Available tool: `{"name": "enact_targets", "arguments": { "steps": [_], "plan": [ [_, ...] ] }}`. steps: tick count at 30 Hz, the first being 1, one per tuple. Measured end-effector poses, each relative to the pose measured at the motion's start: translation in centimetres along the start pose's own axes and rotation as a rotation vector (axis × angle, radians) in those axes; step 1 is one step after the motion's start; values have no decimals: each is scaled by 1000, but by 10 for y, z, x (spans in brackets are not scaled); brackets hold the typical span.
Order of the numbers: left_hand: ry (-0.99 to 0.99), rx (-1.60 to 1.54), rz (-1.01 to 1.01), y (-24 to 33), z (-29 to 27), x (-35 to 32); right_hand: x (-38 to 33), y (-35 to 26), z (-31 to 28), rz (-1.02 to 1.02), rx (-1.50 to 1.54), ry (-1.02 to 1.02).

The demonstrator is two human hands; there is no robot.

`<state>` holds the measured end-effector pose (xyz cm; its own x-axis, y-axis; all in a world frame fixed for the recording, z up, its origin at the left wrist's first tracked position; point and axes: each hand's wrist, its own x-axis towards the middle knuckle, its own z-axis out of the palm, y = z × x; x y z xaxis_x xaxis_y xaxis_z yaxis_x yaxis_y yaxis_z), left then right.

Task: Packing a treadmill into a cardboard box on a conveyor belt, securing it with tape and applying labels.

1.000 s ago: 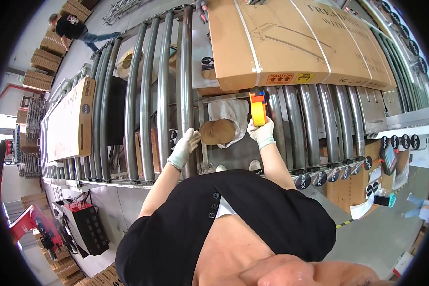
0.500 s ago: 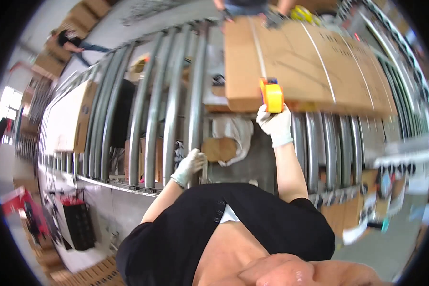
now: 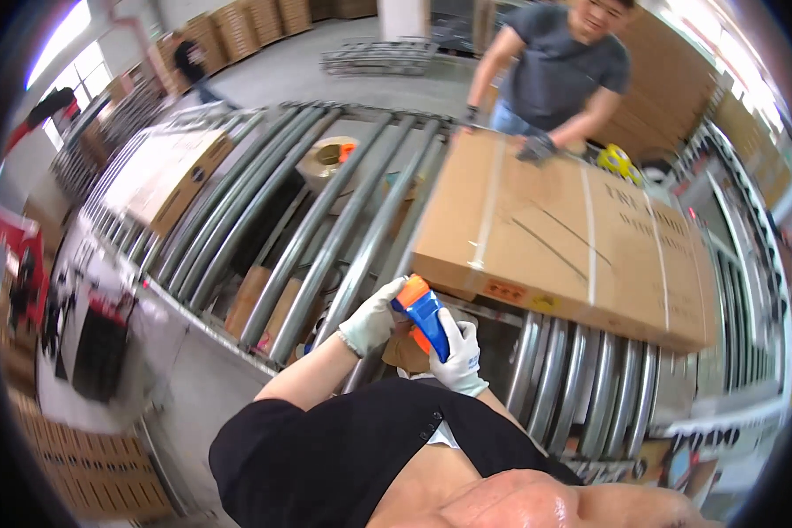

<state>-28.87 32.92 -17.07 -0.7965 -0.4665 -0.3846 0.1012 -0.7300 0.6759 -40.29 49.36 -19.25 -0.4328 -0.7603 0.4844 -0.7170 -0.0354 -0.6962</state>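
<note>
An orange-and-blue tape dispenser [image 3: 424,315] is in front of my chest, close to the near edge of a large flat carton [image 3: 537,238]. My right hand [image 3: 458,352], in a white glove, is closed round its blue handle. The gloved fingers of my left hand [image 3: 374,319] pinch at its orange top end; whether they hold the dispenser or the tape's end I cannot make out. The carton lies on the rollers with several white straps across it. At its far side a co-worker's dark-gloved hand [image 3: 537,148] rests on the top.
Metal rollers [image 3: 326,220] run left and right of me. Another carton [image 3: 172,180] lies on the left rollers. A large tape roll [image 3: 327,158] shows beyond the rollers. The co-worker [image 3: 559,66] stands behind the carton; another person [image 3: 194,62] is farther off at the left.
My right hand has drawn the tape dispenser back from the carton toward my chest and turned it. My left hand has come up to its end. The view has tilted up, showing the co-worker.
</note>
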Motion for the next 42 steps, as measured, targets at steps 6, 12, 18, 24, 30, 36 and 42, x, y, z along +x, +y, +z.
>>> {"name": "enact_targets", "arguments": {
  "steps": [6,12,18,24,30,36,42],
  "plan": [
    [34,76,-250,6,3,-11,-24,-2,-32,49,216,-262],
    [-376,88,-367,27,2,7,-22,-8,-61,195,646,-491],
    [-220,699,-289,55,46,56,-13,6,-53,400,704,-324],
    [14,1864,308,100,86,210,30,23,-56,437,591,-56],
    [61,1892,681,132,117,427,121,104,-47,497,569,179],
    [30,1902,564,119,132,571,205,184,-37,513,478,300],
    [240,1948,468,86,111,638,248,227,-24,622,784,356]
  ]
}}
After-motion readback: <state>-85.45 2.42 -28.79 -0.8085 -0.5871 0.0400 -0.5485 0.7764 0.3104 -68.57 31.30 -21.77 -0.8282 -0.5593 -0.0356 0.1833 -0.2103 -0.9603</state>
